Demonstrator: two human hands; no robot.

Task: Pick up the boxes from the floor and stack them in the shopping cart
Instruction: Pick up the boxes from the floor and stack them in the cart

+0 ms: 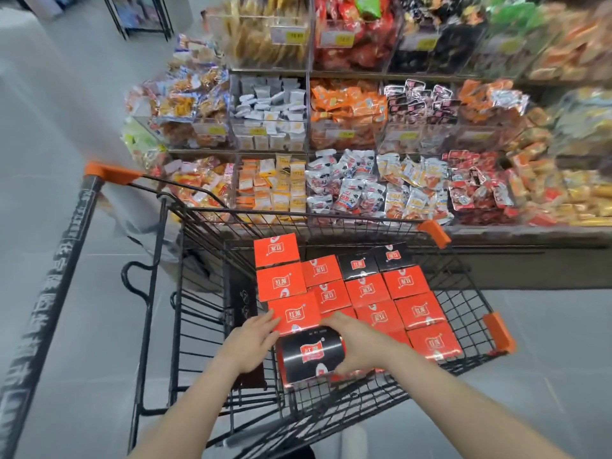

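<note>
A black wire shopping cart (463, 286) with orange corners stands in front of me, filled with several red boxes (367, 289) and two black boxes (357, 265) in rows. A black box (309, 354) with a red label lies at the cart's near left, below a red box (293, 313). My left hand (251, 342) rests with straight fingers against the left edges of these two boxes. My right hand (352, 342) curls over the black box's right end, thumb under its lower edge, fingers along the top.
Tiered shelves (347, 140) of bagged snacks rise right behind the cart. The cart's orange-capped handle (109, 172) juts to the upper left. Grey tiled floor (66, 293) lies left and right of the cart. A dark rack stands far back left.
</note>
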